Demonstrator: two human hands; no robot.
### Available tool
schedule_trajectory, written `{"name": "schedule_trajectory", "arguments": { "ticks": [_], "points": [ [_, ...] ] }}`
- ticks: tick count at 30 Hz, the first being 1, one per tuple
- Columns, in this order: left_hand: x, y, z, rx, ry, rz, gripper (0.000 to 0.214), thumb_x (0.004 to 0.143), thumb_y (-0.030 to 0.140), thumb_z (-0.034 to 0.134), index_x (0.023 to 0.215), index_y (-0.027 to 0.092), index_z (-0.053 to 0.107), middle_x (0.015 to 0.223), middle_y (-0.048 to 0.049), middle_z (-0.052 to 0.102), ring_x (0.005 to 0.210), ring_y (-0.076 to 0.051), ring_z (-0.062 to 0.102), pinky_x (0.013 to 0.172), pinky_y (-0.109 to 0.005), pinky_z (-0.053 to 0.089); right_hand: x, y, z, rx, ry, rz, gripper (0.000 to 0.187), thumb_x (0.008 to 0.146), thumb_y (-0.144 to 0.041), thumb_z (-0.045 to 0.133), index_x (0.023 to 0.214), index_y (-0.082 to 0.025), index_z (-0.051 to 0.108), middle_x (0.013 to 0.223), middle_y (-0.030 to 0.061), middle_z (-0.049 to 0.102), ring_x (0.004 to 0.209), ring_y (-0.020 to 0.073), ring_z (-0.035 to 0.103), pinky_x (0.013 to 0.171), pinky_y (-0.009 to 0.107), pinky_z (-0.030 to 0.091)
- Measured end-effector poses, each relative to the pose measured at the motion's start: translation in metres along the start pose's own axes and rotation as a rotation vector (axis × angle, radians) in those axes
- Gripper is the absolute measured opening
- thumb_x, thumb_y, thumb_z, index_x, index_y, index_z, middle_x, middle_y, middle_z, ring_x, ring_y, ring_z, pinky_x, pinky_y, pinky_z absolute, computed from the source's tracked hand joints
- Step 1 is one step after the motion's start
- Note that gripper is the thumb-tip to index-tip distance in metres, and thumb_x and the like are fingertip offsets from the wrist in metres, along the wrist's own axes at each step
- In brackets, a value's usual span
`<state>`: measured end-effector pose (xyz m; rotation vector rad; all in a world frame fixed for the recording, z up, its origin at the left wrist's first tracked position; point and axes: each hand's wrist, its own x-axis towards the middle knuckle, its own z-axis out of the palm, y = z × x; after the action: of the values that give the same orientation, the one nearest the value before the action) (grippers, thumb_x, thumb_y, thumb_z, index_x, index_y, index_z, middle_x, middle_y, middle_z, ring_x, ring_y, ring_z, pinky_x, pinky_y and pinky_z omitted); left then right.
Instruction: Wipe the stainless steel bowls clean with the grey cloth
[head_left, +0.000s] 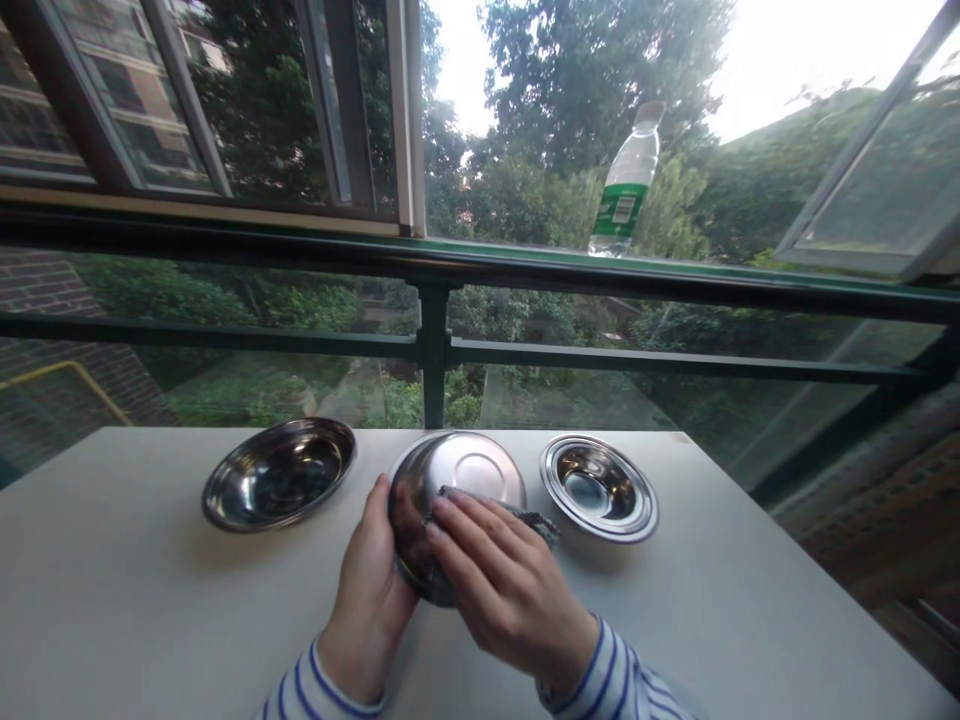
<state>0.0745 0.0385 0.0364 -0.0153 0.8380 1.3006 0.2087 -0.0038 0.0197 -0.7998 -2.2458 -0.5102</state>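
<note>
Steel bowl (471, 466) lies upturned on the counter (112, 600), underside exposed. The left hand (371, 590) grips its near rim, seemingly steadying it, while the right hand (502, 580) presses a cloth (537, 521) flat against it. An upright bowl (279, 472) sits left of it, a smaller bowl (598, 487) right.

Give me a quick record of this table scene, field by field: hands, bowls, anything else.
left hand: grips the near left side of the middle bowl
right hand: fingers flat on a cloth against that bowl
middle bowl: steel, upside down
left bowl: upright, untouched
right bowl: upright, untouched
bottle: stands on the window ledge
table: white
</note>
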Motion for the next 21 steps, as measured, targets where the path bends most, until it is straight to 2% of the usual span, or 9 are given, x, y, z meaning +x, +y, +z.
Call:
{"name": "schedule_trajectory", "arguments": {
  "ticks": [4,6,10,14,18,21],
  "points": [
    [-0.001,0.013,0.004,0.036,0.015,0.092,0.023,0.088,0.025,0.047,0.088,0.011,0.065,0.063,-0.0044,0.07,0.054,-0.015,0.065,0.053,-0.024,0.054,-0.004,0.014,-0.002,0.05,0.028,-0.032,0.036,0.086,-0.009,0.043,0.119,-0.005,0.055,0.126,0.0159,0.056,0.125,0.0266,0.044,0.101,0.044,0.044],
    [-0.001,0.014,0.005,0.045,0.012,0.11,0.025,0.088,0.025,0.046,0.087,0.011,0.066,0.067,-0.0056,0.071,0.058,-0.016,0.066,0.058,-0.027,0.055,-0.005,0.014,-0.001,0.045,0.042,-0.023,0.035,0.086,-0.008,0.044,0.119,-0.005,0.055,0.126,0.0168,0.056,0.125,0.0271,0.044,0.1,0.044,0.044],
    [-0.001,0.0,0.0,0.099,0.018,0.112,0.022,0.086,0.025,0.051,0.073,0.013,0.064,0.061,-0.0026,0.068,0.051,-0.011,0.062,0.052,-0.021,0.051,-0.001,0.003,0.001,0.048,0.052,-0.061,0.03,0.087,-0.009,0.047,0.114,-0.006,0.06,0.122,0.0141,0.06,0.123,0.0273,0.046,0.101,0.042,0.044],
    [-0.006,-0.013,-0.006,0.223,-0.008,0.23,0.017,0.08,0.03,0.06,0.07,0.015,0.063,0.059,0.002,0.065,0.052,-0.009,0.058,0.051,-0.018,0.046,0.004,-0.005,-0.001,0.062,0.039,-0.066,0.027,0.09,-0.01,0.044,0.109,-0.007,0.062,0.12,0.0103,0.062,0.122,0.0248,0.048,0.103,0.04,0.042],
    [-0.012,-0.018,-0.008,0.387,-0.111,0.328,0.026,0.074,0.041,0.064,0.071,0.014,0.063,0.057,0.0026,0.062,0.051,-0.011,0.054,0.05,-0.02,0.043,0.005,0.0,-0.005,0.11,0.051,-0.001,0.032,0.088,-0.009,0.04,0.114,-0.006,0.058,0.123,0.0124,0.06,0.125,0.0245,0.044,0.103,0.041,0.042],
    [-0.016,-0.023,-0.01,0.458,-0.148,0.366,0.03,0.071,0.043,0.066,0.063,0.016,0.06,0.048,0.0053,0.054,0.044,-0.01,0.047,0.045,-0.021,0.037,0.0,0.013,-0.008,0.205,0.068,0.138,0.037,0.087,-0.012,0.041,0.122,-0.007,0.05,0.127,0.0156,0.055,0.127,0.0253,0.042,0.102,0.046,0.043]
  ]
}}
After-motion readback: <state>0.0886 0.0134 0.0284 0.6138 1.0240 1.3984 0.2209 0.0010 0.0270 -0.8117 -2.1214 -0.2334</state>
